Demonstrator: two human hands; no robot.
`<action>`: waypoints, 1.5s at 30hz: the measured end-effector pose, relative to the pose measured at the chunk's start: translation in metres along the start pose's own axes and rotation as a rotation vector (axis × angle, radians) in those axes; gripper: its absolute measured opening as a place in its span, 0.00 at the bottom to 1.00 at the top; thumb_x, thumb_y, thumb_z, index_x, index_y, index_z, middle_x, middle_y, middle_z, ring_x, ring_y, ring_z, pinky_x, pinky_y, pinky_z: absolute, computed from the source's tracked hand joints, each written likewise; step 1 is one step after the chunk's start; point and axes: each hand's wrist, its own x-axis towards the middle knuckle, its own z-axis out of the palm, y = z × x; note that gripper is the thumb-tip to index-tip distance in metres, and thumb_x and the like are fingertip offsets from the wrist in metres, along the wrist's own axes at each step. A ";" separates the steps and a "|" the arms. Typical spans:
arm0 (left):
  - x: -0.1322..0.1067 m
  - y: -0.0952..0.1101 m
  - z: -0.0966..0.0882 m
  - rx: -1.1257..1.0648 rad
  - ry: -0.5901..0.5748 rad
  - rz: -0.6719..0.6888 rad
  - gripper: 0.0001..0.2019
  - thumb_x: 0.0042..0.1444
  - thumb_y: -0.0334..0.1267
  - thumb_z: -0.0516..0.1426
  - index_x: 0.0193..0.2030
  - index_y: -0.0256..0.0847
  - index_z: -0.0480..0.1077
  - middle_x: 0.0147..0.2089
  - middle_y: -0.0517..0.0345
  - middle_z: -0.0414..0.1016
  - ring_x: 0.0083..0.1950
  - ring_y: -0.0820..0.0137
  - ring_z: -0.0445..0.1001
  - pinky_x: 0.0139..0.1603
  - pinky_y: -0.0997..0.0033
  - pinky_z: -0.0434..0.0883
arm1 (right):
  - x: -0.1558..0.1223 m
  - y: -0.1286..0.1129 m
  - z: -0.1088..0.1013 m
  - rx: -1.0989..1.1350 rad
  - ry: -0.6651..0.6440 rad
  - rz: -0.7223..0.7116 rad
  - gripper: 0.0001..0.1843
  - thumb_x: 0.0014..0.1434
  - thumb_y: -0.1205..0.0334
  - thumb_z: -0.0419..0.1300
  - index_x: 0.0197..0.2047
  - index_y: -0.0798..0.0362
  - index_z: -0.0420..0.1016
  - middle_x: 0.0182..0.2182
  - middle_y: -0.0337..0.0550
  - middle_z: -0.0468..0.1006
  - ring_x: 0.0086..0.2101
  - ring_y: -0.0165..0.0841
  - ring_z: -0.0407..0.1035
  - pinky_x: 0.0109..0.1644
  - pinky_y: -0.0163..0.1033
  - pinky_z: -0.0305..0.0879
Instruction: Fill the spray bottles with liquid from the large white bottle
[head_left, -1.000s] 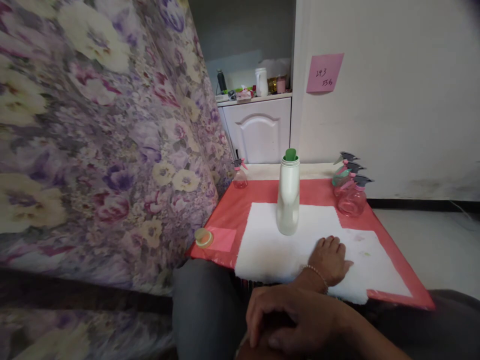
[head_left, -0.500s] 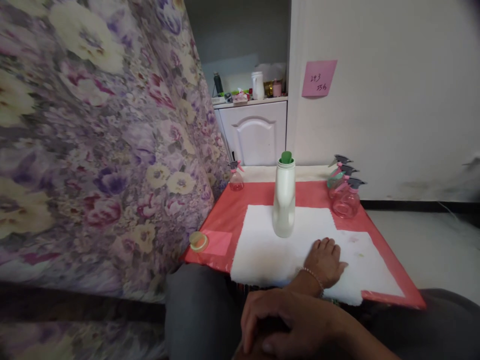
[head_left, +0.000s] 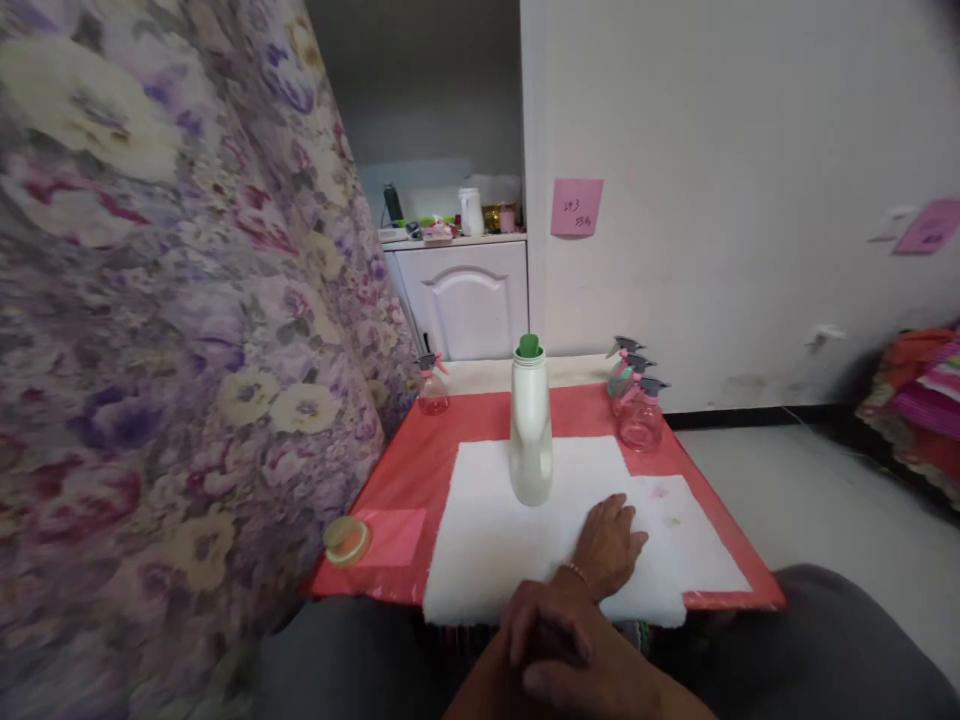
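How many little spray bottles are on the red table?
4. One spray bottle stands back left by the flowery curtain; three bunched spray bottles stand back right, overlapping, so more may hide.

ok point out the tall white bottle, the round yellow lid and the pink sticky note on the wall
tall white plastic bottle (head_left: 531, 450), head view, middle of body
round yellow lid (head_left: 346, 541), head view, top face
pink paper sticky note (head_left: 576, 207), head view, centre of sheet

Home room: floral curtain, white cupboard with household bottles, low red table.
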 end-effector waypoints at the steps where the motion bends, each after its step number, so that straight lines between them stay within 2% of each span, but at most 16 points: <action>1: -0.006 -0.004 -0.002 -0.006 0.014 -0.001 0.19 0.66 0.43 0.49 0.58 0.36 0.66 0.62 0.46 0.71 0.65 0.63 0.66 0.64 0.58 0.66 | -0.002 0.004 -0.005 -0.003 0.087 0.003 0.13 0.54 0.51 0.64 0.36 0.52 0.74 0.36 0.42 0.74 0.38 0.35 0.67 0.44 0.40 0.63; 4: -0.035 -0.019 -0.012 0.005 0.051 -0.032 0.20 0.66 0.41 0.48 0.61 0.37 0.65 0.63 0.43 0.71 0.66 0.60 0.66 0.62 0.53 0.69 | -0.005 0.020 -0.023 -0.034 0.343 0.059 0.16 0.57 0.46 0.61 0.36 0.52 0.72 0.32 0.40 0.73 0.35 0.35 0.66 0.41 0.39 0.61; 7: -0.069 -0.040 -0.031 0.054 0.066 -0.089 0.20 0.64 0.41 0.50 0.60 0.40 0.67 0.60 0.46 0.75 0.62 0.62 0.70 0.60 0.58 0.71 | -0.004 0.038 -0.043 -0.091 0.557 0.114 0.18 0.57 0.45 0.60 0.33 0.52 0.70 0.29 0.39 0.72 0.35 0.35 0.66 0.41 0.39 0.62; 9: -0.085 -0.058 -0.044 0.123 0.080 -0.162 0.19 0.65 0.37 0.47 0.59 0.40 0.69 0.59 0.46 0.76 0.61 0.61 0.72 0.60 0.55 0.71 | 0.001 0.051 -0.055 -0.164 0.655 0.154 0.18 0.57 0.44 0.59 0.32 0.52 0.69 0.28 0.38 0.70 0.33 0.35 0.66 0.40 0.39 0.63; 11: -0.092 -0.078 -0.056 0.202 0.101 -0.250 0.20 0.65 0.36 0.46 0.59 0.34 0.69 0.59 0.40 0.75 0.62 0.57 0.71 0.60 0.52 0.71 | 0.008 0.063 -0.066 -0.259 0.701 0.186 0.18 0.58 0.44 0.58 0.32 0.52 0.68 0.28 0.38 0.70 0.33 0.35 0.66 0.40 0.39 0.63; 14: -0.091 -0.110 -0.068 0.309 0.136 -0.370 0.22 0.66 0.37 0.46 0.61 0.27 0.66 0.63 0.34 0.69 0.66 0.53 0.66 0.63 0.49 0.67 | 0.020 0.080 -0.077 -0.364 0.724 0.210 0.16 0.58 0.47 0.57 0.31 0.51 0.66 0.27 0.36 0.68 0.31 0.35 0.64 0.38 0.39 0.61; 17: -0.087 -0.134 -0.073 0.388 0.159 -0.452 0.24 0.65 0.41 0.48 0.62 0.27 0.66 0.66 0.33 0.65 0.68 0.50 0.62 0.64 0.45 0.63 | 0.027 0.097 -0.082 -0.474 0.729 0.230 0.14 0.58 0.48 0.55 0.30 0.50 0.65 0.25 0.35 0.67 0.29 0.34 0.63 0.36 0.39 0.59; 21: -0.092 -0.148 -0.071 0.449 0.154 -0.472 0.27 0.63 0.47 0.50 0.61 0.26 0.67 0.65 0.32 0.67 0.66 0.50 0.65 0.64 0.46 0.64 | 0.027 0.114 -0.081 -0.601 0.702 0.271 0.12 0.58 0.51 0.54 0.30 0.49 0.66 0.25 0.35 0.69 0.28 0.34 0.63 0.35 0.39 0.58; 25: -0.096 -0.160 -0.068 0.580 0.121 -0.455 0.28 0.64 0.49 0.47 0.61 0.28 0.68 0.65 0.36 0.68 0.66 0.53 0.66 0.63 0.50 0.66 | 0.024 0.121 -0.077 -0.672 0.675 0.312 0.09 0.58 0.54 0.54 0.31 0.49 0.68 0.24 0.34 0.70 0.27 0.33 0.64 0.33 0.38 0.57; 31: -0.077 -0.191 -0.077 0.661 0.070 -0.509 0.28 0.64 0.46 0.46 0.60 0.24 0.68 0.63 0.31 0.68 0.64 0.50 0.68 0.61 0.49 0.66 | 0.024 0.124 -0.074 -0.774 0.635 0.337 0.07 0.59 0.57 0.53 0.31 0.49 0.67 0.25 0.35 0.71 0.27 0.33 0.65 0.34 0.37 0.60; 37: -0.057 -0.219 -0.081 0.624 0.057 -0.427 0.25 0.64 0.42 0.45 0.61 0.30 0.69 0.65 0.38 0.67 0.66 0.55 0.67 0.62 0.53 0.66 | 0.029 0.124 -0.075 -0.819 0.617 0.349 0.06 0.57 0.58 0.53 0.30 0.49 0.65 0.25 0.36 0.71 0.28 0.34 0.67 0.35 0.38 0.61; 40: -0.058 -0.230 -0.079 0.613 0.068 -0.385 0.27 0.63 0.44 0.45 0.59 0.27 0.70 0.63 0.35 0.69 0.64 0.51 0.68 0.60 0.51 0.68 | 0.032 0.124 -0.076 -0.808 0.615 0.361 0.03 0.55 0.61 0.53 0.31 0.49 0.65 0.25 0.36 0.71 0.28 0.33 0.66 0.34 0.36 0.61; 42: -0.063 -0.241 -0.077 0.661 0.084 -0.347 0.28 0.62 0.47 0.45 0.58 0.29 0.71 0.62 0.35 0.70 0.64 0.50 0.68 0.59 0.49 0.68 | 0.035 0.125 -0.078 -0.784 0.626 0.375 0.01 0.51 0.64 0.54 0.31 0.49 0.65 0.25 0.35 0.70 0.27 0.32 0.65 0.33 0.35 0.59; 44: -0.067 -0.254 -0.075 0.649 0.063 -0.272 0.24 0.60 0.43 0.47 0.54 0.36 0.76 0.61 0.40 0.72 0.63 0.48 0.69 0.57 0.46 0.69 | 0.038 0.129 -0.081 -0.753 0.670 0.399 0.04 0.46 0.66 0.55 0.29 0.49 0.65 0.23 0.33 0.68 0.27 0.30 0.63 0.32 0.34 0.57; 45: -0.068 -0.260 -0.074 0.621 0.034 -0.216 0.21 0.59 0.40 0.47 0.52 0.44 0.77 0.60 0.46 0.74 0.63 0.49 0.70 0.56 0.45 0.68 | 0.040 0.132 -0.083 -0.727 0.701 0.423 0.05 0.44 0.67 0.56 0.28 0.48 0.65 0.22 0.32 0.67 0.26 0.30 0.62 0.30 0.34 0.56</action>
